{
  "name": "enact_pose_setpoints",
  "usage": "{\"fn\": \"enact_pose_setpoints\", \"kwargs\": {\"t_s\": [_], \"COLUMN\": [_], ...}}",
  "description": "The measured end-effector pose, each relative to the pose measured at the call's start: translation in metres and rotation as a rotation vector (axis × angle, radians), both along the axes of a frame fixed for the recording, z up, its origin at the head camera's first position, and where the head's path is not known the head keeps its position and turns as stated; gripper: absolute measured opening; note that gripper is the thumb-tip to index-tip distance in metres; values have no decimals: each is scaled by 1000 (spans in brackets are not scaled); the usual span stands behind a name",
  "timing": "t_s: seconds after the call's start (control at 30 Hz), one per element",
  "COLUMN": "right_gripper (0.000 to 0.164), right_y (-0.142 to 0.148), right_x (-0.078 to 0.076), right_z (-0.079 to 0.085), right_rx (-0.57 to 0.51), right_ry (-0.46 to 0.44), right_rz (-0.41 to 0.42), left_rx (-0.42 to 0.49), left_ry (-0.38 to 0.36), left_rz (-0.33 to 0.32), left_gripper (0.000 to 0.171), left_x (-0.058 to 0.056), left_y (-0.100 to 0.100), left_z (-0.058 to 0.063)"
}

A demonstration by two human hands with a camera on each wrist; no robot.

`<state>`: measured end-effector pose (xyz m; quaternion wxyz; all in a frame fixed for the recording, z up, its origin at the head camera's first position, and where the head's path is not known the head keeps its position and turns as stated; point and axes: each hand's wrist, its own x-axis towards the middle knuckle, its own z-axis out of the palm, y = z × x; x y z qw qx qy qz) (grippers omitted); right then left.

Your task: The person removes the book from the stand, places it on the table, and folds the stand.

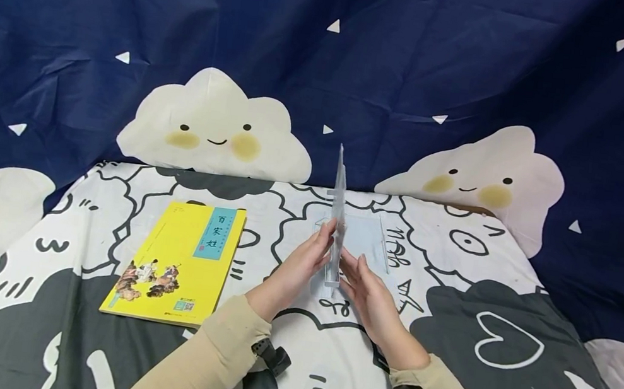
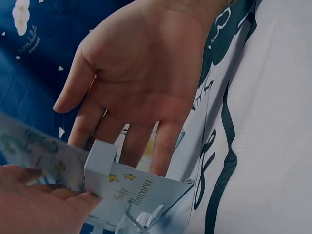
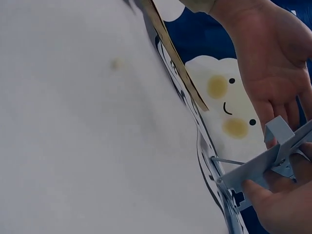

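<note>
A pale-blue book stand (image 1: 335, 241) stands edge-on between my two hands, its panel upright. My left hand (image 1: 298, 272) lies along the panel's left side; in the left wrist view its straight fingers pass behind the printed face (image 2: 141, 195), thumb apart. From the other side my right hand (image 1: 372, 299) touches the panel with extended fingers, near the small folded lip (image 2: 101, 161). Thin metal wires show at the stand's lower part in the left wrist view. Beneath the hands, a flat pale-blue piece (image 1: 364, 241) lies on the cloth.
Left of the hands, a yellow book (image 1: 170, 237) with a blue title label lies flat. A black-and-white patterned cloth (image 1: 302, 345) covers the surface. Behind it hangs a dark blue curtain (image 1: 382, 69) with cloud faces. Each wrist wears a small black camera (image 1: 272, 356).
</note>
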<state>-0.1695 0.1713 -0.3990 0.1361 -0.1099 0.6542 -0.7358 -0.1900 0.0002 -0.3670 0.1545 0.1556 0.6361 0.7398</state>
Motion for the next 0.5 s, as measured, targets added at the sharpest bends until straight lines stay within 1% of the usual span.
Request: {"fn": "enact_pose_setpoints", "kwargs": {"t_s": [0.1, 0.17, 0.3, 0.5], "right_gripper": [72, 71, 68, 65], "right_y": [0, 0, 0, -1], "right_x": [1, 1, 1, 2], "right_z": [-1, -2, -2, -2], "right_rx": [37, 57, 82, 98], "right_ry": [19, 27, 42, 43], "right_rz": [38, 43, 45, 22], "left_rx": [-5, -5, -8, -14], "left_ry": [24, 29, 40, 51], "left_rz": [-9, -8, 0, 17], "left_gripper": [68, 68, 67, 65], "left_x": [0, 0, 1, 2], "left_y": [0, 0, -1, 0], "left_z": [-1, -1, 0, 1]}}
